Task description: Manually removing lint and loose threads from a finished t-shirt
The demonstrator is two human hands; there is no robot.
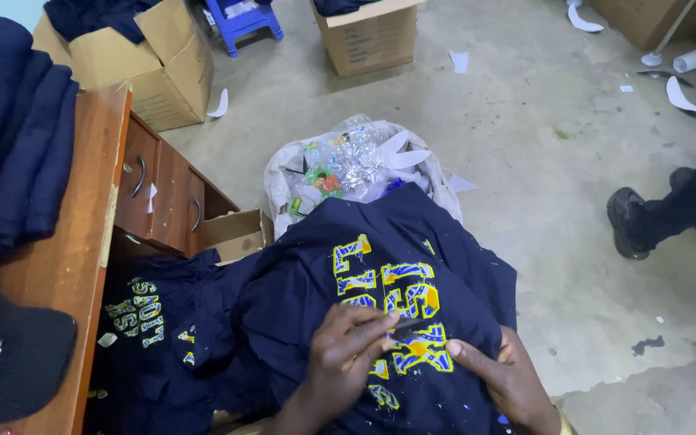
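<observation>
Head view. A navy garment (324, 282) with yellow-and-blue appliqué lettering (396, 310) is lying spread over the person's lap at the 6 o'clock part of the frame. The left hand (346, 354) is resting on the cloth with its fingers (372, 322) pinched closed on a small dark sliver at the lettering; what the sliver is cannot be told. The right hand (505, 374) is pressing flat on the garment at 5 o'clock, index finger extended toward the letters, gripping nothing. A second printed navy garment (151, 322) is hanging at 7 o'clock beside a wooden desk (74, 242) with drawers, which is carrying folded navy cloth (10, 121) and a black cap (10, 354). A white sack of plastic scraps (356, 165) is sitting at 12 o'clock of the lap. Cardboard boxes (163, 72) are standing at 11 o'clock. Another person's dark shoe (634, 221) is showing at 3 o'clock.
</observation>
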